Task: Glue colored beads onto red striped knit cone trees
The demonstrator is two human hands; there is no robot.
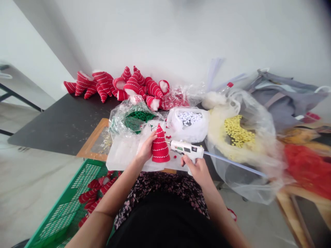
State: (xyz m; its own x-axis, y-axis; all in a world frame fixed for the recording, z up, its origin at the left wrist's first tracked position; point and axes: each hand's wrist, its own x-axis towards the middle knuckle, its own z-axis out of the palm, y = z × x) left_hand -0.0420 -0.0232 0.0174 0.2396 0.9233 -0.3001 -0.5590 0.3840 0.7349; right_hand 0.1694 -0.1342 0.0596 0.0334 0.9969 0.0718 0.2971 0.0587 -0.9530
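My left hand [148, 147] grips the left side of a red cone [160, 148] wound with white twisted cord, its tip pointing up. In my right hand [195, 168] is a white glue gun [186, 148], with fingers wrapped around its handle near the trigger. The nozzle points left at the cone's right side; whether it touches the fabric I cannot tell. A long clear glue stick [235, 163] sticks out behind the gun. Under the cone lies a white sheet [124, 155], with a few small red pom-poms [168, 137] beside the cone.
Behind are bags of green pom-poms [139, 117], white pom-poms [190, 119] and yellow pom-poms [236, 131]. More striped red cones [133, 84] pile against the wall. A green crate [66, 196] with red cones stands at lower left. A grey bag [281, 100] lies at right.
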